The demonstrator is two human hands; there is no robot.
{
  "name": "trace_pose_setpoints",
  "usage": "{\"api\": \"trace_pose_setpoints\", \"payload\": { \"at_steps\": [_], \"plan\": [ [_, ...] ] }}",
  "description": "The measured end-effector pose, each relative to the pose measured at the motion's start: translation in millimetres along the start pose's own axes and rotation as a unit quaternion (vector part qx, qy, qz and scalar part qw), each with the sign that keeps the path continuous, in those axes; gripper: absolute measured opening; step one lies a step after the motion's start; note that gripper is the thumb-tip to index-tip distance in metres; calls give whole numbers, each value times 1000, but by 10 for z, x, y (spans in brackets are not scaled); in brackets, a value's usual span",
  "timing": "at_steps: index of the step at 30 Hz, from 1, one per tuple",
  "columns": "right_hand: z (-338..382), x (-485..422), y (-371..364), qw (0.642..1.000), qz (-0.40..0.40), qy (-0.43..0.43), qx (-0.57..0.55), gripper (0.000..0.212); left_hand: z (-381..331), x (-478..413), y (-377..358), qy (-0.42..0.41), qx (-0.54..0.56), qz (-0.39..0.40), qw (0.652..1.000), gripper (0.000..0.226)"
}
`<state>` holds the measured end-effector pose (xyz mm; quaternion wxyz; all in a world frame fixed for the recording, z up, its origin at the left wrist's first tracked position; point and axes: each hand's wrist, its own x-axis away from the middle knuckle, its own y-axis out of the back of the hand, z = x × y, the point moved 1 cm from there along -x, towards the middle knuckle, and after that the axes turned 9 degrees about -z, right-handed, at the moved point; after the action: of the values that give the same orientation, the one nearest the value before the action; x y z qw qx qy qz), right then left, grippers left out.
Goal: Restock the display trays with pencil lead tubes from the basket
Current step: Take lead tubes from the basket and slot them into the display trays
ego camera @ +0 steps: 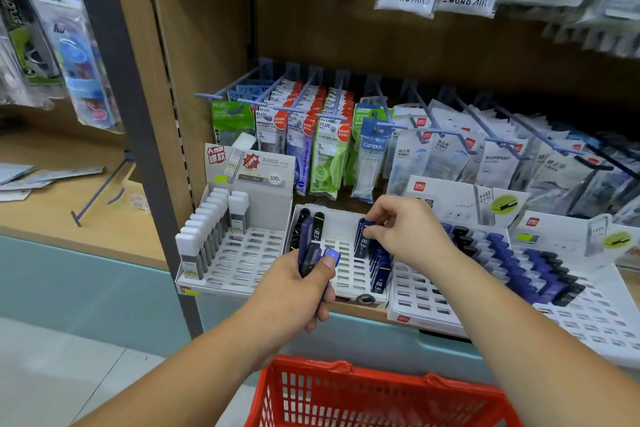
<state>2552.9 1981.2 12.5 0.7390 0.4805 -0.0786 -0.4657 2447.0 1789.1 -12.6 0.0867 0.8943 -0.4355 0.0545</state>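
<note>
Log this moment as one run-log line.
left hand grips bundle of dark blue lead tubes | right hand pinches blue tube at middle white slotted tray | red plastic basket below

Head view, near, looking forward-down at shelf (pixel 104 215).

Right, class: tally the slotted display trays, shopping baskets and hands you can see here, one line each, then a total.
Display trays: 4
Red basket: 1
Hands: 2, the left hand gripping pencil lead tubes, the right hand pinching one in a tray
Total: 7
</note>
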Motion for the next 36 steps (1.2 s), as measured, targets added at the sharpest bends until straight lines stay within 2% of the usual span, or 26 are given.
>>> {"api": "trace_pose_setpoints", "payload": {
  "at_steps": [5,8,10,11,13,15,16,18,20,24,27,32,36],
  "plan": [
    [-29,5,-35,1000,24,-12,11,23,27,-10,14,6,2,-1,1000,26],
    [6,11,-60,998,53,14,44,9,34,-20,24,11,9,3,1000,27],
    [54,8,-43,996,53,42,60,13,45,-27,30,17,20,14,1000,28],
    [97,4,-14,997,46,47,44,15,49,-30,34,20,27,24,999,28],
    [239,14,101,995,68,22,-76,17,50,-51,36,26,50,48,997,27],
    [352,49,205,965,170,-35,-196,17,36,-65,27,33,81,73,993,28],
    [391,73,231,955,214,-32,-202,15,24,-66,14,32,96,84,991,28],
    [425,104,219,950,245,-4,-194,10,-1,-54,-20,23,119,93,988,27],
    [422,115,218,948,232,-9,-218,7,-4,-53,-53,19,143,73,987,29],
    [329,101,299,942,195,-74,-261,11,40,-83,-38,30,161,42,986,31],
    [292,84,353,933,183,-94,-294,15,50,-70,-24,26,146,53,987,27],
    [403,116,282,898,187,-113,-381,16,4,-8,-72,13,157,103,982,26],
    [519,140,185,900,163,-89,-393,12,-49,34,-103,22,170,119,978,29]
  ]
}}
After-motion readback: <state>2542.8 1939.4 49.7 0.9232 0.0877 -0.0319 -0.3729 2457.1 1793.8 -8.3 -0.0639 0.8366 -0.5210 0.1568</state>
